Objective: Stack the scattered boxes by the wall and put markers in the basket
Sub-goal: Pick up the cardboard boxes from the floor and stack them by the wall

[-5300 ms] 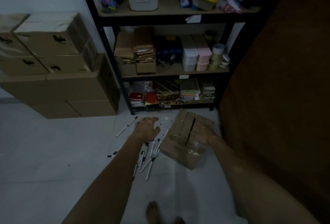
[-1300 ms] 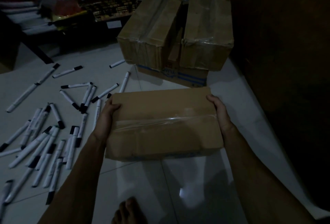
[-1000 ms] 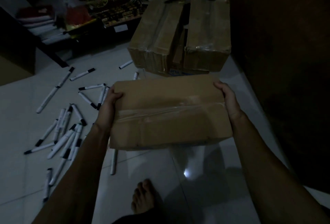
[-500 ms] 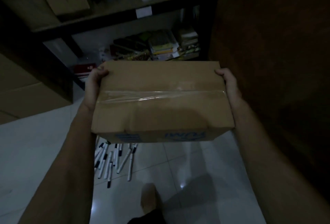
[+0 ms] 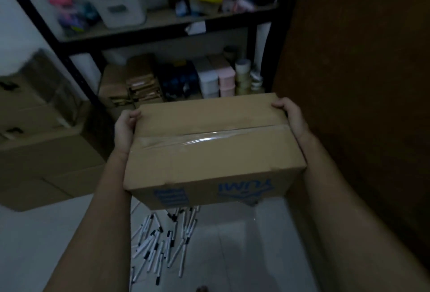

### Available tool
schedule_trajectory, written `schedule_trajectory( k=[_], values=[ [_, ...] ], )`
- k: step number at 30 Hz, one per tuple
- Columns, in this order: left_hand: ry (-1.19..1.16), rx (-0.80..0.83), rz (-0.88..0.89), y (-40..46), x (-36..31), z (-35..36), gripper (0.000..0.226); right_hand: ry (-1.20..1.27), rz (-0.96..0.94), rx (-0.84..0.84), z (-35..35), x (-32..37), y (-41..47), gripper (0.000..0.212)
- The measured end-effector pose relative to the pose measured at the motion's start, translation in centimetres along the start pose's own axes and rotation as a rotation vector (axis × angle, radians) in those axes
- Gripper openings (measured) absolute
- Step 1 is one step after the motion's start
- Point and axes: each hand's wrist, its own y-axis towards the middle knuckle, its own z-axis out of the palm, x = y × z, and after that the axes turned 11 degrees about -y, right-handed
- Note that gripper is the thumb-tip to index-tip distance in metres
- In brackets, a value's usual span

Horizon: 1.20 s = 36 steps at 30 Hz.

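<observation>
In the head view, right in the middle of frame, a taped cardboard box (image 5: 209, 149) was up off the floor and held out in front of the shelving unit (image 5: 162, 33). The left hand (image 5: 124, 132) clamped the left end, thumb hooked over the top edge, the other fingers hidden behind the side. The right hand (image 5: 292, 118) did the same on the right end, fingers curled over the far top corner. So a two-handed side grip, both hands wrapped on the box.

How it'd handle — my guess is stiff and reasonably light, since the walls weren't bowing under the squeeze and it sat level. The clear tape along the top seam looked glossy, so I'd keep palms on bare cardboard at the short ends, or slide fingers under the bottom edge if it felt heavier than it looked. Blue printing on the near face was upside down, so it was probably being carried inverted; can't tell if that matters.

The markers (image 5: 160, 243) were scattered on the white tile floor (image 5: 232, 256) below the box, untouched. The stacked boxes (image 5: 44, 142) sat against the wall to the left — likely where this one goes. I couldn't tell for sure which thing was the basket; it was dim and blurry.
</observation>
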Motion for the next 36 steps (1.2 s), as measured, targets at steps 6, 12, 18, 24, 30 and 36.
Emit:
schedule_trajectory(
  k=[6,12,18,24,30,36],
  values=[
    [0.018,0.033,0.106,-2.3,-9.5,3.3,0.064,-0.014,-0.050,0.030,1.3,9.8,-3.6,0.025],
    [0.024,-0.014,0.208,-4.7,-19.5,5.2,0.058,-0.077,-0.100,0.101,4.6,18.1,-6.9,0.032],
    [0.099,-0.069,0.312,-5.6,-25.5,4.1,0.044,-0.042,-0.163,0.147,9.6,23.0,-8.2,0.039],
    [-0.033,-0.123,0.290,-6.0,-30.6,-1.6,0.065,-0.065,-0.188,0.191,17.6,24.5,-9.2,0.015],
    [-0.049,-0.145,0.248,-4.7,-36.7,-10.4,0.064,-0.017,-0.159,0.273,28.0,22.5,-9.7,0.019],
    [-0.049,-0.199,0.309,-2.4,-41.9,-19.8,0.068,-0.017,-0.101,0.354,39.0,20.3,-10.6,0.023]
  ],
)
